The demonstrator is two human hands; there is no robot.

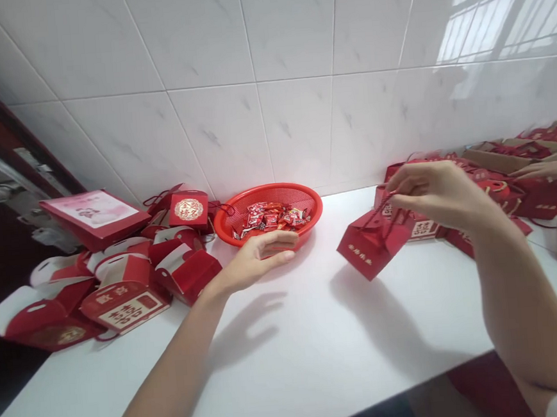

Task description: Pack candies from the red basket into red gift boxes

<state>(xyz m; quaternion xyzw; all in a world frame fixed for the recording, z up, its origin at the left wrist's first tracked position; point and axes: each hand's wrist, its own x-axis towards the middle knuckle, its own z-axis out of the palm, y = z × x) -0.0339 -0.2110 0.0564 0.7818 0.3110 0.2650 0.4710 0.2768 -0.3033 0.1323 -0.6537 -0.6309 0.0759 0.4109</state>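
A red gift box with gold lettering hangs tilted above the white table, its dark red cord pinched in the fingers of my right hand. My left hand is held over the table with fingers stretched and thumb apart, nothing in it. Just behind that hand stands a red plastic basket with red-wrapped sweets lying in it.
Several open red boxes crowd the table's left side, beside a closed red box. More red boxes and a carton fill the right, where another person's hand rests. A tiled wall stands behind.
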